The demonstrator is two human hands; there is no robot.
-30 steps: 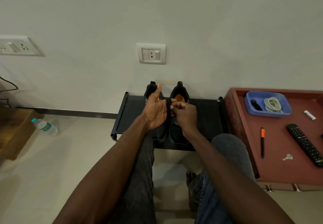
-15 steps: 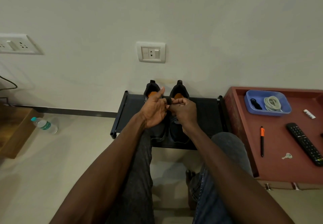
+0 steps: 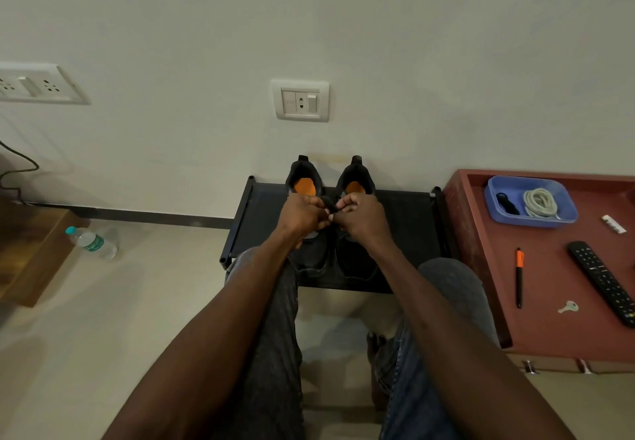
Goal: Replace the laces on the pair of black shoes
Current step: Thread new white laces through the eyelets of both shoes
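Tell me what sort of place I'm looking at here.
Probably a room in a home: a low black shoe rack against a plain wall with a switch plate, and a red-brown side table holding a TV remote and a key.

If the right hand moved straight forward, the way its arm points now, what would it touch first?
Probably the right shoe, since the right hand is above it, pinching a black lace. Behind that is the wall. Depth is uncertain.
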